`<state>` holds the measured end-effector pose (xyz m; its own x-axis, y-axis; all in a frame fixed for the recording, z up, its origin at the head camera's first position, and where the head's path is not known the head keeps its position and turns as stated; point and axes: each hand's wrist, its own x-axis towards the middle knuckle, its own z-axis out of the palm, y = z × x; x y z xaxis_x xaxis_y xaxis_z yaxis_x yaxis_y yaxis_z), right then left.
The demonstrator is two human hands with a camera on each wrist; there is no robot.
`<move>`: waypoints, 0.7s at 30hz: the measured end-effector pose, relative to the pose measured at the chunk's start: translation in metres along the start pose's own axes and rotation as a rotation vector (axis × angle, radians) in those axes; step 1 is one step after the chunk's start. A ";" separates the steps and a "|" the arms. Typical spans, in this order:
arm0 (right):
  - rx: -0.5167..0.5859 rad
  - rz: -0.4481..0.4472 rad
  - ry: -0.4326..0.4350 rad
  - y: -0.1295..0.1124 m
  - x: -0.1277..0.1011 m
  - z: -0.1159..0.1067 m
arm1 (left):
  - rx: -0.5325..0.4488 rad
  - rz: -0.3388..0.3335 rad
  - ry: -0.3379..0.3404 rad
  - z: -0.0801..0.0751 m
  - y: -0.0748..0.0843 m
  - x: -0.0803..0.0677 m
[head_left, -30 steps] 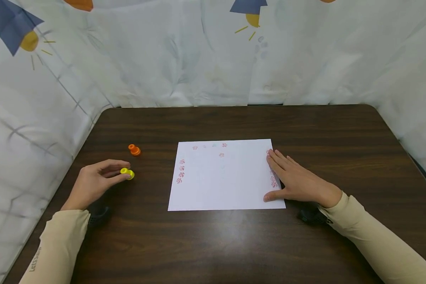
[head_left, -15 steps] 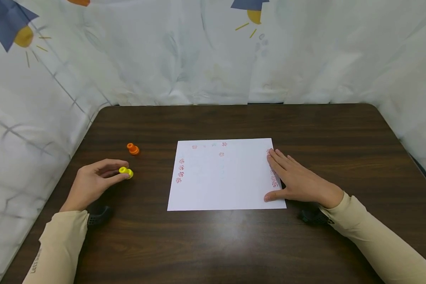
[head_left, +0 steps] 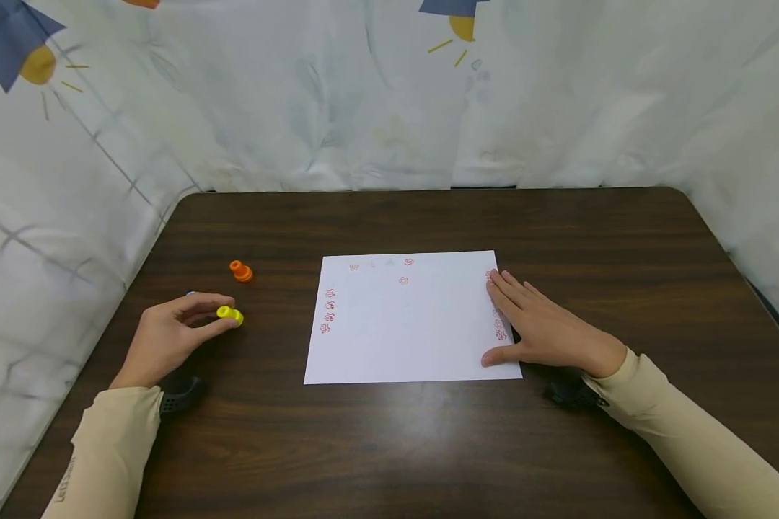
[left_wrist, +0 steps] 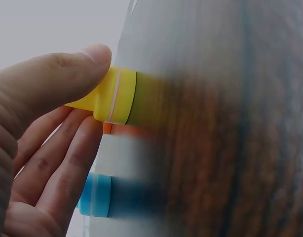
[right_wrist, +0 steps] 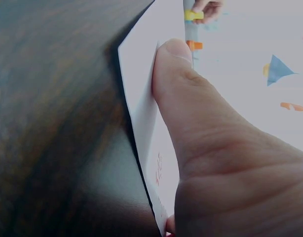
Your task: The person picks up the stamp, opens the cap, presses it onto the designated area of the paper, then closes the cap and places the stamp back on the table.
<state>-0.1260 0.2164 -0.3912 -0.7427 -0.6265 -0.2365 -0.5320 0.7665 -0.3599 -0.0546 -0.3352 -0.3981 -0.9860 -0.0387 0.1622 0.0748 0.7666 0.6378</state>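
At the near edge of my head view, the left sleeve (head_left: 100, 450) and right sleeve (head_left: 694, 440) run out of frame; printing on the left one seems to begin "Let's", but I can't make out the rest. Past that cuff, the left hand (head_left: 169, 331) pinches the yellow stamp (head_left: 229, 313) between thumb and fingers, well to the left of the white paper (head_left: 402, 335); I can't tell whether its base touches the table (head_left: 389, 447). The right hand (head_left: 548, 328) lies spread, fingers straight, over the paper's right edge, hiding some marks there. The red marks (head_left: 327, 317) down the left margin are too small for me to read, and some along the top are very faint. Behind the left hand, a blue stamp (left_wrist: 97, 195) is partly hidden; its tip now peeks over the knuckles, where half a second ago I saw none. Farther back, the orange stamp (head_left: 241, 272) stands on its broad base. Beyond hangs white cloth (head_left: 389, 108), its printed lamps cut off above.
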 end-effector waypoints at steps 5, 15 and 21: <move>-0.002 -0.005 -0.001 0.000 0.001 -0.001 | -0.001 -0.044 0.005 0.000 -0.003 0.000; 0.006 -0.009 0.000 -0.001 0.000 -0.001 | -0.028 -0.067 -0.011 -0.001 -0.005 0.000; 0.009 -0.011 0.000 0.000 0.000 -0.001 | -0.055 -0.067 -0.012 0.001 -0.006 0.001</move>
<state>-0.1267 0.2165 -0.3907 -0.7366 -0.6350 -0.2328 -0.5364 0.7581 -0.3709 -0.0558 -0.3393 -0.4024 -0.9907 -0.0807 0.1094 0.0168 0.7260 0.6875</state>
